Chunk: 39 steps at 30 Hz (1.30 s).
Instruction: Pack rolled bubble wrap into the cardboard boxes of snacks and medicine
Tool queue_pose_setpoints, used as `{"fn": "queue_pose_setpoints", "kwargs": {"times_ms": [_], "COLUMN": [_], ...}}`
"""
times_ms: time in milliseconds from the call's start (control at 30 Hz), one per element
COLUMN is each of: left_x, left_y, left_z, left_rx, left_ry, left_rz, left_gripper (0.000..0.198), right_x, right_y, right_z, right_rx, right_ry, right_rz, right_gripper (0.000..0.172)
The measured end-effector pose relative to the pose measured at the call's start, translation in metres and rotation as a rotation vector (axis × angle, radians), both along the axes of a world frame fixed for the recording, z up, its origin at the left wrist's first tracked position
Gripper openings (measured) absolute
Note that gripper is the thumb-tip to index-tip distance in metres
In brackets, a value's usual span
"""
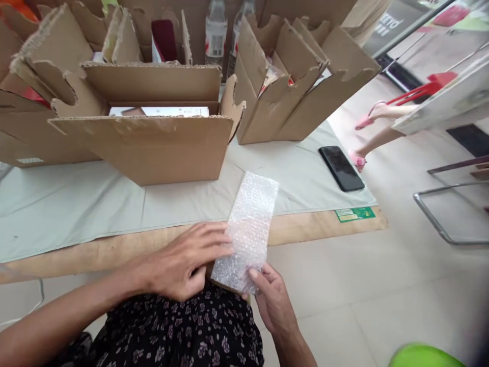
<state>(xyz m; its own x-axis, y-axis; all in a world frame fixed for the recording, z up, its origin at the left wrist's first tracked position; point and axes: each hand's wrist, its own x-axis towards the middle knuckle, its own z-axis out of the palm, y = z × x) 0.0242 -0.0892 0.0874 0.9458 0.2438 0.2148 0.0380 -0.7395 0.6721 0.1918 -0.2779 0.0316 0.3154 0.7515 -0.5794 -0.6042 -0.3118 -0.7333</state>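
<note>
A long packet wrapped in bubble wrap lies across the front edge of the wooden table, its near end over my lap. My left hand grips the packet's left side near its lower end, fingers curled against it. My right hand pinches the bottom corner of the wrap from below. A sliver of brown card shows under the wrap's near end.
A pale cloth covers the table. Open cardboard boxes stand on it: one straight ahead, one to the right, others at the left. A black phone lies at the right. Another person's legs in pink sandals are beyond.
</note>
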Motion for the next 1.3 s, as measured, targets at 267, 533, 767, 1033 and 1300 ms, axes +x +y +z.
{"fn": "queue_pose_setpoints", "kwargs": {"times_ms": [267,533,767,1033,1300], "left_x": [-0.002,0.037,0.048,0.039,0.053], "left_y": [-0.040,-0.027,-0.014,-0.015,-0.016], "left_z": [-0.026,-0.011,-0.005,-0.012,-0.027], "left_rx": [0.071,-0.180,-0.184,-0.305,-0.155], "left_ry": [-0.106,-0.188,-0.122,0.007,0.000], "left_rz": [0.078,0.363,0.361,0.350,0.493], "left_gripper": [0.042,0.026,0.028,0.069,0.053], "right_x": [0.008,0.034,0.051,0.049,0.050], "right_y": [0.008,-0.015,0.002,0.037,0.043], "right_z": [0.005,0.011,0.008,0.002,0.001], "right_rx": [0.029,0.213,0.203,0.192,0.180], "right_ry": [0.121,-0.450,-1.292,-1.170,-1.153], "right_rz": [0.055,-0.011,-0.037,-0.038,-0.112], "right_gripper": [0.044,0.038,0.073,0.038,0.043]}}
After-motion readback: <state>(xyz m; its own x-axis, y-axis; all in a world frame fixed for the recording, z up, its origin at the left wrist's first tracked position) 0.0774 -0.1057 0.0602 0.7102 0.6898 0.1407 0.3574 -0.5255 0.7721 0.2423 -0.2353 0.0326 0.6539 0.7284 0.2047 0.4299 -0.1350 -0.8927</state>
